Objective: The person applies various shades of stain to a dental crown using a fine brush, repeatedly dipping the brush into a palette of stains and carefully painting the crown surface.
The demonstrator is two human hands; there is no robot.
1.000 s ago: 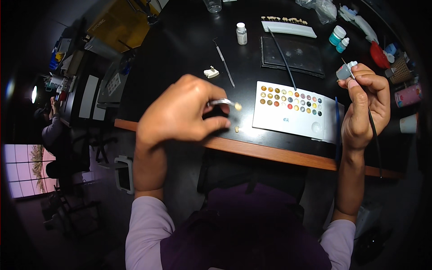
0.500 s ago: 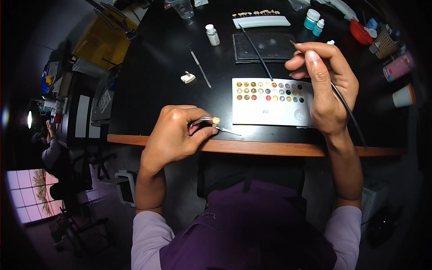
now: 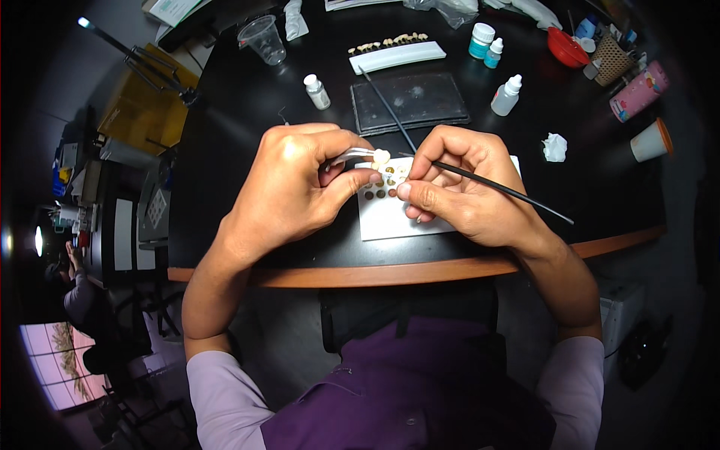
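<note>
Metal tweezers (image 3: 349,155) with bent tips are gripped in my left hand (image 3: 296,180), and a small cream tooth crown (image 3: 382,157) sits at their tips. Close to its right, my right hand (image 3: 472,187) pinches a thin black paintbrush (image 3: 517,197). The brush's tip points left toward the crown; whether it touches cannot be made out. Both hands hover over a white palette (image 3: 382,227) with rows of small coloured wells, which my right hand partly covers. A second dark brush (image 3: 388,109) leans from a white holder (image 3: 399,58) toward the palette.
Beyond the palette lies a dark flat slab (image 3: 409,101). A small bottle (image 3: 317,92) and a clear plastic cup (image 3: 262,41) stand at the left. To the right are a white dropper bottle (image 3: 506,96), crumpled tissue (image 3: 554,148), paper cup (image 3: 650,141) and red bowl (image 3: 568,49).
My right hand has swung left with the brush, from beside the palette to the crown. My left hand has moved up over the palette with the tweezers and crown. The view has shifted too.
</note>
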